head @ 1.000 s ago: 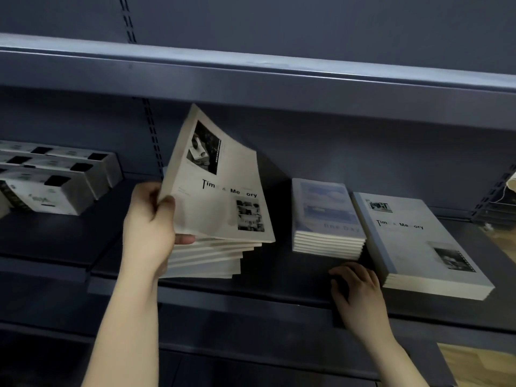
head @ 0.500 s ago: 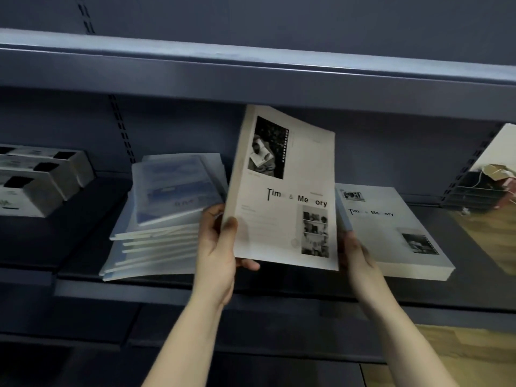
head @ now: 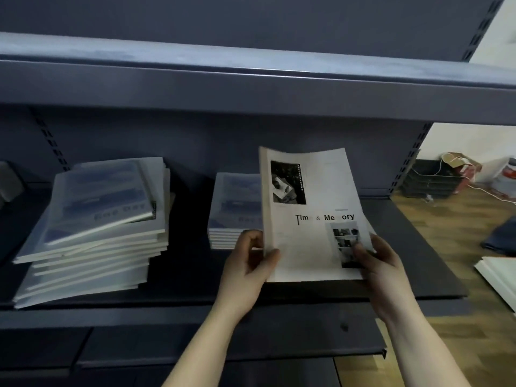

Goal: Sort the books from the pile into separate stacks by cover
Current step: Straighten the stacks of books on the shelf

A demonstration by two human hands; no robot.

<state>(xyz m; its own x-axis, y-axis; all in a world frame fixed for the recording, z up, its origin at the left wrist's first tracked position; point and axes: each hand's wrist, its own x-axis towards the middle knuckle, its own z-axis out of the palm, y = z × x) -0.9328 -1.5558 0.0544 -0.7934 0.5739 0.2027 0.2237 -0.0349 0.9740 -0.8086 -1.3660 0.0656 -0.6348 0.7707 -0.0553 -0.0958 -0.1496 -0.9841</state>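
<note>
A white "Time & Memory" book (head: 312, 219) is held tilted up over the right part of the dark shelf (head: 195, 277). My left hand (head: 248, 263) grips its lower left edge, my right hand (head: 377, 261) its lower right corner. Behind it, partly hidden, sits a neat stack of blue "One Day" books (head: 231, 208). To the left lies the untidy pile (head: 97, 227), topped by a blue "One Day" book. The white stack seen earlier is hidden behind the held book.
An upper shelf (head: 251, 79) overhangs the books. Beyond the shelf's right end are a wooden floor (head: 446, 233), dark trays with clutter (head: 435, 177) and white sheets (head: 499, 277) at the right edge.
The white book went from the left pile to the right, past the blue stack. My right hand left the shelf edge and took hold of the book too. The view swung right.
</note>
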